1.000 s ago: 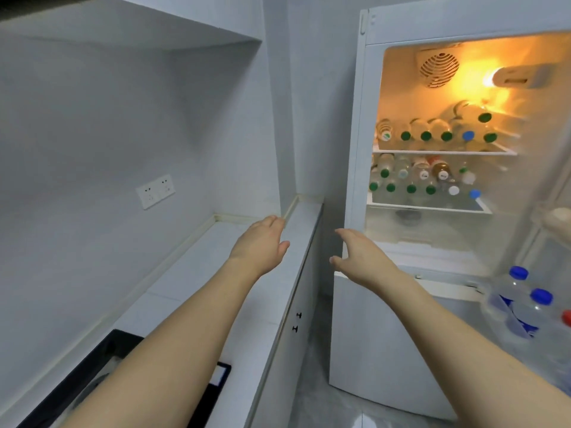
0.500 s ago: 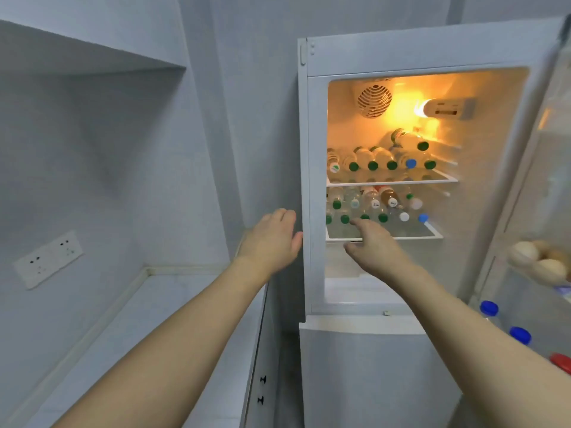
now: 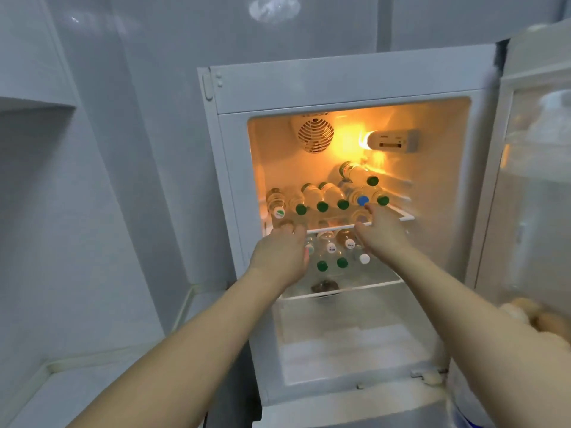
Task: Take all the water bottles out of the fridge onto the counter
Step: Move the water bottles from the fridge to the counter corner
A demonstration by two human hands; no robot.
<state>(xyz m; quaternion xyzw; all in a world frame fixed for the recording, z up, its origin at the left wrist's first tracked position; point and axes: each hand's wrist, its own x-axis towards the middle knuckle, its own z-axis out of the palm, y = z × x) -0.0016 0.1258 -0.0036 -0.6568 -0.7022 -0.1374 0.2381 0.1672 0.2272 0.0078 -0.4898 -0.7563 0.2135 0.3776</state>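
Observation:
The white fridge [image 3: 349,88] stands open and lit inside. Several water bottles lie on their sides on the upper shelf [image 3: 398,215], caps facing me, mostly green [image 3: 322,206] and one blue [image 3: 362,200]. More bottles [image 3: 342,262] lie on the lower shelf [image 3: 364,287]. My left hand [image 3: 282,256] reaches into the left side at the edge of the upper shelf, fingers apart, holding nothing. My right hand [image 3: 381,231] is at the front of the upper shelf just below the blue-capped bottle, fingers spread, not closed on any bottle.
The open fridge door [image 3: 537,186] stands at the right, with eggs [image 3: 537,319] in its rack. A white counter [image 3: 92,384] lies at the lower left against a tiled wall. A wall cabinet [image 3: 34,57] hangs at the upper left.
Both hands moved forward and up into the fridge, from in front of it to the upper shelf front. The view turned right and closer to the fridge.

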